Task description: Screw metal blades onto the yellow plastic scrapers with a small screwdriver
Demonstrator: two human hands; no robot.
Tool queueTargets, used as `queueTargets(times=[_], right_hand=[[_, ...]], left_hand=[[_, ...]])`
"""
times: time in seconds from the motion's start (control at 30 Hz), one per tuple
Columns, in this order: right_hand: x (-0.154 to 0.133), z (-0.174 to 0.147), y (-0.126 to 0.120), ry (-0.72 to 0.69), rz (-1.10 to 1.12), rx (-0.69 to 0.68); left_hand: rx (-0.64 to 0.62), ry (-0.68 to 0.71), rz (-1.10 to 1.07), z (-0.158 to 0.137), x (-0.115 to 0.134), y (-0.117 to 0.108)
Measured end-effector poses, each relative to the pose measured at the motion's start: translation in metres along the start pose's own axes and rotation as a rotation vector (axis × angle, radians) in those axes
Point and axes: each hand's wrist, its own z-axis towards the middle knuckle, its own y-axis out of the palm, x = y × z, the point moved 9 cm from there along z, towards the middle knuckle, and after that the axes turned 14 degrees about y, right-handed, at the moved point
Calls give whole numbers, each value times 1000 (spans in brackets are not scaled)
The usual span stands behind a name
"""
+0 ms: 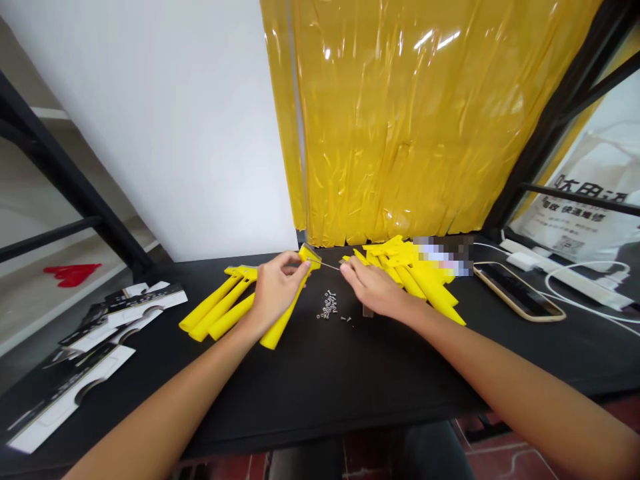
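Observation:
My left hand (280, 283) is closed around a yellow scraper (280, 331), its handle slanting down toward the table and a metal piece at its upper end. A thin metal shaft, which looks like a screwdriver (327, 265), runs from my right hand (373, 287) to that end. My right fingers are wrapped round its grip, which they hide. Below, between both hands, lies a small heap of screws and nuts (328, 305). Beside my left hand rest several more yellow scrapers (215, 313). Yellow handle parts (425, 283) are piled past my right hand.
Black-and-white card sleeves (95, 347) lie at the left, near a red item (73, 274) on a shelf. A phone (520, 291), white cables and a power strip (565, 270) occupy the right. Behind the black table (320, 393) hang a white panel (200, 133) and yellow plastic strips (400, 133).

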Motion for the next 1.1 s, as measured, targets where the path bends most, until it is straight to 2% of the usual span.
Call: queueTargets(times=[0.1, 0.27, 0.43, 0.57, 0.77, 0.97, 1.1], right_hand=[[-4, -5, 3, 20, 83, 7], [-26, -17, -6, -138, 210, 59], [-14, -7, -3, -129, 191, 69], [-4, -3, -2, -58, 218, 72], [-23, -12, -2, -198, 186, 45], [-17, -12, -7, -84, 280, 52], [-16, -9, -11, -123, 290, 89]], left_hand=[[44, 64, 97, -1, 12, -12], [58, 152, 220, -1, 23, -32], [-19, 168, 217, -7, 18, -23], [-10, 153, 151, -9, 21, -19], [0, 206, 206, -7, 33, -24], [-69, 274, 305, -8, 31, -19], [-82, 285, 340, -9, 30, -18]])
